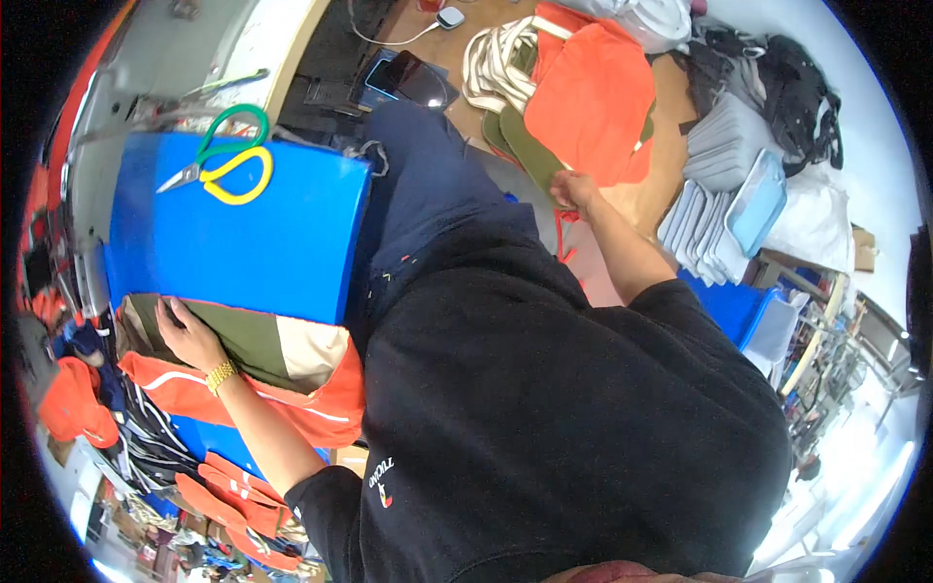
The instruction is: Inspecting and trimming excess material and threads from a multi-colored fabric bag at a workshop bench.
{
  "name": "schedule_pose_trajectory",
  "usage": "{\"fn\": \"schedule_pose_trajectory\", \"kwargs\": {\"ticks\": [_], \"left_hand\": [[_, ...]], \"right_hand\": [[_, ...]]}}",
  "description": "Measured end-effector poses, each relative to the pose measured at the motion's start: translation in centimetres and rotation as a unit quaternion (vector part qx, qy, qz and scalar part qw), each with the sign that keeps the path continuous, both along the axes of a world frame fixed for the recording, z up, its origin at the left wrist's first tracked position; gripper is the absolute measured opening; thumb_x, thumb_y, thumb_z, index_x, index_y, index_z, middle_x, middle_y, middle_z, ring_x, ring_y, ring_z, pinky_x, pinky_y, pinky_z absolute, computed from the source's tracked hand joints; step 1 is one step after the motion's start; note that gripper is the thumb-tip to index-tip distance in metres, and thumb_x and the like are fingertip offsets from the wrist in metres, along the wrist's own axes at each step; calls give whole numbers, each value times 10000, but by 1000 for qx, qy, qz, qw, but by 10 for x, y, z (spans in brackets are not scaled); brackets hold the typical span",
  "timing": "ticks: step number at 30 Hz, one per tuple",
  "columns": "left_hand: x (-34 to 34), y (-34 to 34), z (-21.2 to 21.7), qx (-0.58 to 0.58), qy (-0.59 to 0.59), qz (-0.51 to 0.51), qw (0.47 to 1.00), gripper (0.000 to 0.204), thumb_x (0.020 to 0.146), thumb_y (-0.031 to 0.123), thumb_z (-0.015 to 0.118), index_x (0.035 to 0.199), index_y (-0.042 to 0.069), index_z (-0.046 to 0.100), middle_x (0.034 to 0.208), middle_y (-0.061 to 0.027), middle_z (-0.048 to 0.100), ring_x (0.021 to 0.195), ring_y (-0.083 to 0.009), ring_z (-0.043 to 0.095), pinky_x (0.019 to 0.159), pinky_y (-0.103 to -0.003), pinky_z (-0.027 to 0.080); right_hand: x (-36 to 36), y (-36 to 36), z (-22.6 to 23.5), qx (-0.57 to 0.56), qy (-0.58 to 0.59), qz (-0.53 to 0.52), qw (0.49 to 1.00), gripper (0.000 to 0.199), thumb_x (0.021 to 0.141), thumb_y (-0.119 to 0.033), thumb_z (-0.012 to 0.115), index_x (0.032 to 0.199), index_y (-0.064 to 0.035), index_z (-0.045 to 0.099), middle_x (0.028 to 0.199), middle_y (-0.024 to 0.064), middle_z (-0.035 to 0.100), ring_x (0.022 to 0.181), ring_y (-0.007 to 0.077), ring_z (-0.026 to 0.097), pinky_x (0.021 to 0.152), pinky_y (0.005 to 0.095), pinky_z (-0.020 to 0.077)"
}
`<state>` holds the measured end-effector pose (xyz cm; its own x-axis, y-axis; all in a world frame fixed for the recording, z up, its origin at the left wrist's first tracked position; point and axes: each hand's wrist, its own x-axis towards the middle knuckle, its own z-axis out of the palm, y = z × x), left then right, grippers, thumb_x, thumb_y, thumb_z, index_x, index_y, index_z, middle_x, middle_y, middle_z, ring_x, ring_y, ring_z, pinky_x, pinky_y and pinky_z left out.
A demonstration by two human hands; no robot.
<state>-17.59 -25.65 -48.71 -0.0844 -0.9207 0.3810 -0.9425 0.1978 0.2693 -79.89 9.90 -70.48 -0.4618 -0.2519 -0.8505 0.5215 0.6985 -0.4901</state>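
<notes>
On the left, my left hand, wearing a gold watch, lies with fingers stretched out on an olive, cream and orange fabric piece. That piece rests over the near edge of a blue board. Scissors with one green and one yellow handle lie on the board, beyond the hand. Over to the right, my right hand has its fingers closed at the tip of an olive fabric piece. Orange fabric pieces are stacked over that olive piece. The right fingertips are partly hidden.
Cream striped straps lie beside the orange stack on a wooden table. A phone and a white cabled device are near. Grey padded pieces and black bags stand far right. More orange pieces hang lower left.
</notes>
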Motion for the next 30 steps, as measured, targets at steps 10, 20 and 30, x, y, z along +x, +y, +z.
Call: {"fn": "schedule_pose_trajectory", "kwargs": {"ticks": [10,20,30], "left_hand": [[7,-7,5,18,-44,34,998,516,1080,370,508,1363,-48,618,1377,-238,638,1268,-389,600,1088,-445,451],[13,-7,6,22,-61,29,997,535,1086,376,478,1392,-47,596,1403,-250,614,1293,-402,578,1098,-455,439],[8,4,51,21,44,29,998,354,1047,223,626,1282,-37,679,1232,-182,720,1082,-276,694,953,-353,533]], "right_hand": [[-13,25,-110,-90,-104,-432,892,513,1054,-362,580,1470,-95,444,1272,189,648,998,316,708,778,421,602],[-69,59,-141,-62,-21,-515,855,441,919,-359,763,1141,-44,548,851,103,572,775,295,612,733,421,590],[-129,17,-47,-151,25,-337,929,199,923,-321,756,980,-159,656,919,36,714,826,178,688,730,371,578]]}}
